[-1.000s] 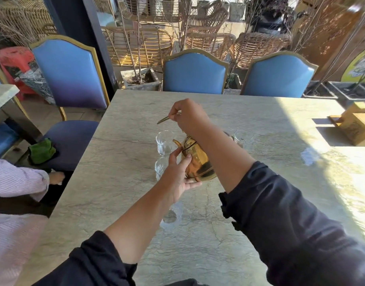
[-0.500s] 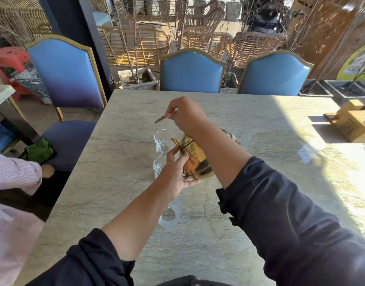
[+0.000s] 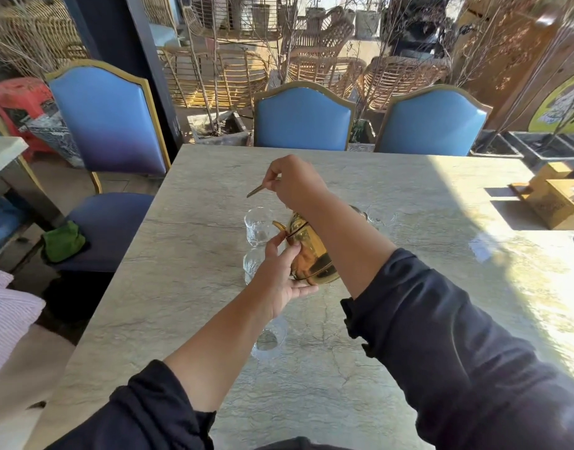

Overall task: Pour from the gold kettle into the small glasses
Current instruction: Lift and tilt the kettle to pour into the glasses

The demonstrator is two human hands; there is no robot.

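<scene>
The gold kettle (image 3: 308, 251) is tilted to the left above the marble table (image 3: 188, 287), its spout over a small clear glass (image 3: 258, 224). My right hand (image 3: 295, 183) grips the kettle's thin handle from above. My left hand (image 3: 282, 274) cups the kettle's belly and presses its lid with the thumb. A second glass (image 3: 251, 264) stands just behind my left hand, half hidden. A third glass (image 3: 269, 339) shows under my left wrist. Another glass (image 3: 381, 217) stands right of the kettle.
Three blue chairs (image 3: 303, 118) ring the table's far and left sides. A yellow wooden box (image 3: 555, 196) sits at the right edge. A person's striped sleeve (image 3: 6, 306) is at the left. A green cloth (image 3: 63, 241) lies on the left chair seat.
Both hands and the tilted kettle hold nearly the same pose over the far glass. The person at the left has drawn their hand back out of sight.
</scene>
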